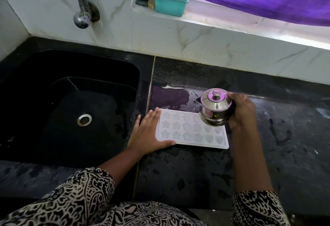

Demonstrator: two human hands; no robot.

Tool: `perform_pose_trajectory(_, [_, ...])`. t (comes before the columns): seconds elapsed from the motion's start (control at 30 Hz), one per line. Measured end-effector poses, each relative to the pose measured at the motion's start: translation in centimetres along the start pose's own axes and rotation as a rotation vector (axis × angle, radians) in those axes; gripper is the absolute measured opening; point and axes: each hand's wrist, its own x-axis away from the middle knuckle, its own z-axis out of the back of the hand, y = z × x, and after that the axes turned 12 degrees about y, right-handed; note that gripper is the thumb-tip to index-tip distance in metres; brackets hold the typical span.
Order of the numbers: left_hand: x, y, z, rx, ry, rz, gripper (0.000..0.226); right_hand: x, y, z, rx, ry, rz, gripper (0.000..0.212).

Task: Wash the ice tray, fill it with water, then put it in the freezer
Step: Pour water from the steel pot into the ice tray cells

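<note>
Filling the ice tray (192, 131) is where I'm at, I think. It's lying flat on the black counter (178, 172), just right of the sink (71, 100), with its near edge close to the counter's front. It's white, with star and heart shaped pockets, and honestly I can't tell from up here whether any of them have water in them yet.

My left hand (150, 132) is spread flat against the tray's left end, fingers open, thumb running along the near edge, so it's bracing rather than gripping. My right hand (241, 111) is wrapped around a small lidded steel pot (215, 109), held tilted over the far right corner of the tray with the little spout pointing left.

Stuff that could go sideways, as I see it:

- The pockets are small and the pot isn't exactly a precision tool. Tip it too fast and water floods across the dividers and over the rim.
- That lid just seems to sit on top. Tilt too far and I'd guess it slides off right into the tray.
- The counter is already wet, with a puddle (169, 97) just behind the tray. A slick surface means the tray could skate if my left hand lets off.
- The tray looks thin and bendy. Once full, picking it up from one end for the freezer trip would probably slosh half of it out.
</note>
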Motion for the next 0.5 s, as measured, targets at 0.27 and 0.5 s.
perform_pose_trajectory(0.27, [0.0, -0.1, -0.2, 0.019, 0.009, 0.004, 0.127, -0.3, -0.5, 1.1, -0.097, -0.007, -0.003, 0.032])
perform_pose_trajectory(0.5, [-0.1, -0.2, -0.4, 0.017, 0.016, 0.0, 0.126, -1.1, -0.5, 2.5, 0.013, 0.046, 0.035, 0.027])
